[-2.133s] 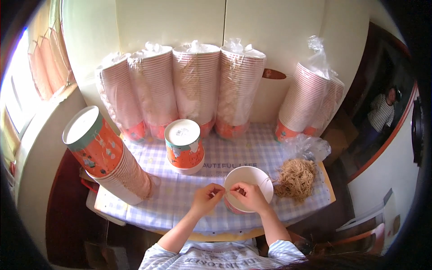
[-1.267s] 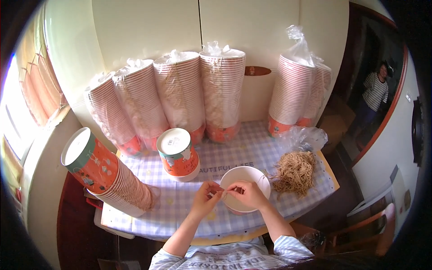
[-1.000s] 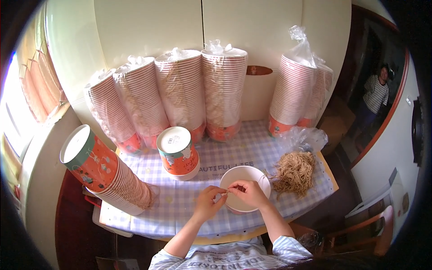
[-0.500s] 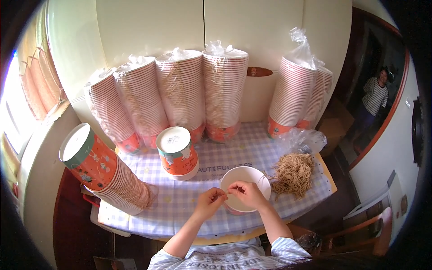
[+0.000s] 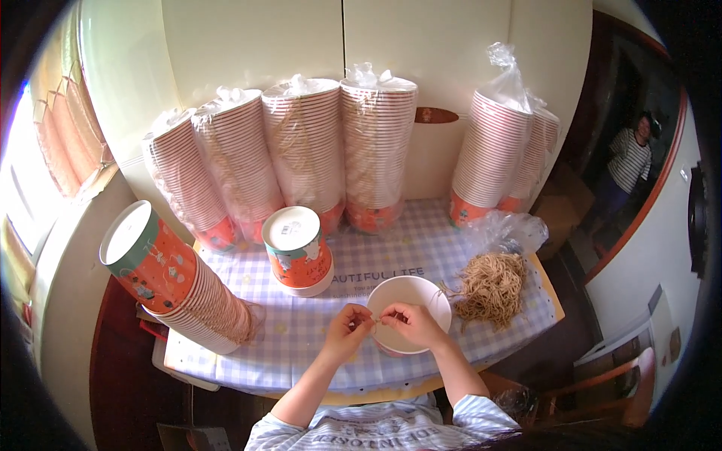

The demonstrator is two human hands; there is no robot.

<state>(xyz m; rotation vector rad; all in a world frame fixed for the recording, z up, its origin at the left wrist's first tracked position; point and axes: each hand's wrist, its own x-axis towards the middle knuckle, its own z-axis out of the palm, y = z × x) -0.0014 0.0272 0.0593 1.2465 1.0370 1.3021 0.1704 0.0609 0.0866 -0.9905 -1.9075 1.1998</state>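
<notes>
over the near left rim of an open white bucket (image 5: pixel 425 292), the left hand (image 5: pixel 347 331) and right hand (image 5: pixel 411 323) nearly meet, thumbs and forefingers pinching what looks like a thin tan strand (image 5: pixel 376 324), though it's too fine to be sure. both forearms slant inward; a tan string heap (image 5: pixel 492 291) lies just right of the bucket.

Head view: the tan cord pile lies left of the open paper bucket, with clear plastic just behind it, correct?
No: the head view shows the tan cord pile right of the open paper bucket, not left. The clear plastic is just behind it, as you say.
</notes>
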